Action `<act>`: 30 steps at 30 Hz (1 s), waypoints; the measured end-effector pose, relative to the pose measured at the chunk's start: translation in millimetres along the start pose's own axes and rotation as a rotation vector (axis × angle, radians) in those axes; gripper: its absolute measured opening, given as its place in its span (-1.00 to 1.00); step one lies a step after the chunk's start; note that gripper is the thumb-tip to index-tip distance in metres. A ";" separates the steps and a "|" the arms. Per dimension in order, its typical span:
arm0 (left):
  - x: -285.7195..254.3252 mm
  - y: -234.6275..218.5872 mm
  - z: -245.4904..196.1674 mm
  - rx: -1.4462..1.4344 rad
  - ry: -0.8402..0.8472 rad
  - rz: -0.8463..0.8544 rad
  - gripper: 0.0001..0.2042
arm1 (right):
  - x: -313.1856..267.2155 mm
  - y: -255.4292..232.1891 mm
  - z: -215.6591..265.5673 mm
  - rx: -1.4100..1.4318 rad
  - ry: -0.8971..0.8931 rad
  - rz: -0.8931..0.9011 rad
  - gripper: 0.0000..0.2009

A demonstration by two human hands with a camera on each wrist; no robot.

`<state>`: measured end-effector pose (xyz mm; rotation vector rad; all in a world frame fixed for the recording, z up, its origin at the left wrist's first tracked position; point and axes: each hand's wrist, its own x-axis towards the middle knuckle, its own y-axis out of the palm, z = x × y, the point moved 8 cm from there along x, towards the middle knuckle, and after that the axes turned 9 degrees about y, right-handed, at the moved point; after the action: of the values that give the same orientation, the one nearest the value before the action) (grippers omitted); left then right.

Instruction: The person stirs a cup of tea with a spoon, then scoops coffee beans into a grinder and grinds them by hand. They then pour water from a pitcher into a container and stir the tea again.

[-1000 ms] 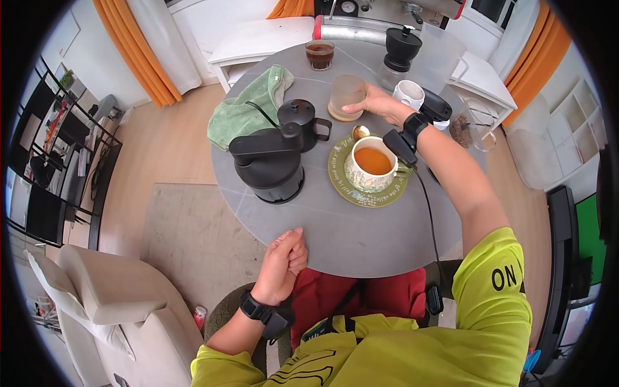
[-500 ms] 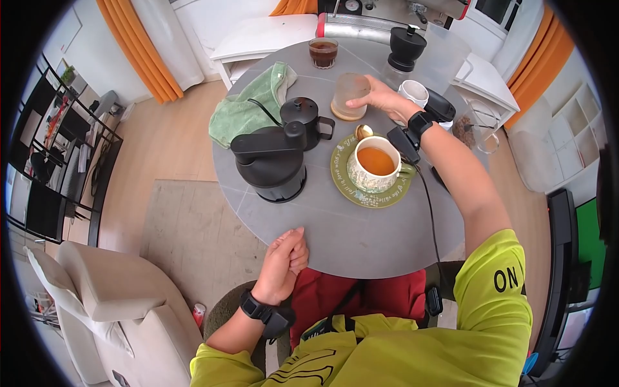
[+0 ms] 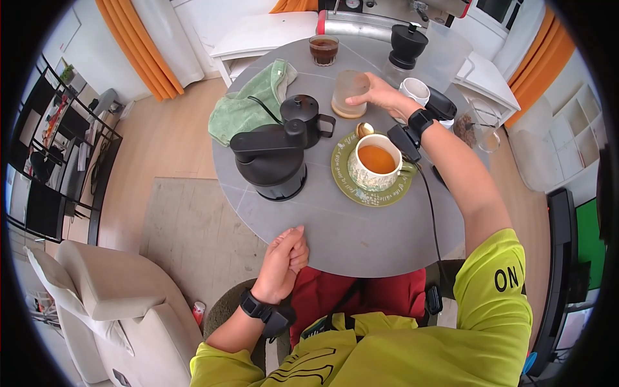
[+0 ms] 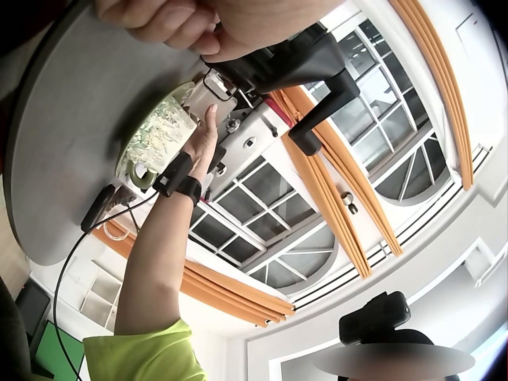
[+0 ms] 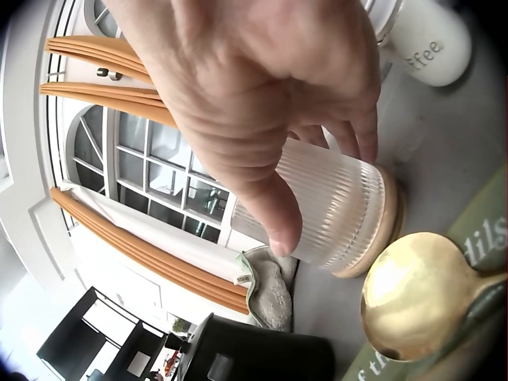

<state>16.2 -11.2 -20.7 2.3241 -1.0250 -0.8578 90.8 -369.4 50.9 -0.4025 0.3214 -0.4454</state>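
Grey table [image 3: 361, 245], round. Sleeve [image 3: 493, 277] reads "ON"; mug [image 5: 432, 44], "ffee"; saucer [image 3: 341, 171], "dils". Cup [image 3: 364, 179] contains orange-brown liquid; glass [image 3: 323, 53], dark liquid. Right hand [image 3: 388, 98] grasps ribbed tumbler [image 3: 347, 91], upright beyond cup. Left hand [image 3: 282, 266] clenched, near edge.

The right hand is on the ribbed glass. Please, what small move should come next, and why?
Probably the right hand should relax its fingers and draw back from the ribbed glass. The glass appears to stand upright on the table, apart from the green saucer, so it likely needs no support.
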 end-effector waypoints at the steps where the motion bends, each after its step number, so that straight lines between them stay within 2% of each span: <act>1: -0.3 0.1 -0.2 0.004 -0.001 -0.003 -0.67 | -4.2 0.7 3.3 0.002 0.001 -0.002 -0.16; 4: -0.1 0.1 0.0 0.009 -0.006 0.000 -0.67 | -11.7 -1.9 4.7 -0.008 0.060 0.003 -0.17; 6: -0.7 1.0 -0.3 -0.006 -0.012 -0.009 -0.66 | -10.5 -20.3 2.9 -0.066 0.043 -0.136 -0.25; 7: -1.2 1.1 0.5 -0.028 -0.016 -0.021 -0.65 | -17.0 -26.9 5.4 -0.063 0.047 -0.137 -0.25; 9: -1.2 0.9 1.1 -0.027 -0.018 -0.019 -0.65 | -52.3 -58.7 51.3 -0.020 -0.258 -0.257 -0.38; 11: -0.4 0.1 1.1 -0.028 -0.018 -0.016 -0.65 | -95.7 -88.9 71.1 -0.051 -0.432 -0.424 -0.58; 12: 0.1 0.2 0.7 0.000 -0.013 -0.004 -0.65 | -105.3 -99.3 61.2 -0.052 -0.429 -0.426 -0.58; 14: 0.0 1.3 1.2 0.028 -0.015 0.014 -0.65 | -126.3 -130.6 31.8 -0.093 -0.288 -0.561 -0.65; 15: -0.4 0.9 1.2 0.038 -0.014 0.002 -0.65 | -134.4 -137.5 15.8 -0.096 -0.285 -0.567 -0.65; 17: -0.1 0.9 1.7 0.049 -0.012 -0.005 -0.65 | -131.8 -128.2 -36.2 -0.018 -0.069 -0.412 -0.68; 18: 0.1 0.6 1.9 0.053 -0.003 0.001 -0.66 | -135.1 -123.6 -48.0 -0.018 -0.070 -0.416 -0.68; 20: 0.4 1.0 2.0 0.062 0.004 0.006 -0.66 | -138.0 -104.0 -69.3 -0.196 0.112 -0.412 -0.67; 21: 0.4 1.0 1.7 0.064 0.009 0.002 -0.66 | -136.4 -98.2 -72.4 -0.194 0.113 -0.414 -0.67; 23: -0.2 0.7 1.5 0.068 0.015 -0.002 -0.66 | -133.7 -90.7 -74.3 -0.424 0.150 -0.486 -0.66; 30: -1.5 1.3 2.3 0.040 0.015 0.001 -0.67 | -115.2 -79.3 -81.7 -0.292 0.182 -0.516 -0.76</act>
<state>13.2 -11.2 -21.0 2.3596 -1.0460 -0.8260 -66.7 -405.2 38.8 -0.7381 0.4627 -0.9490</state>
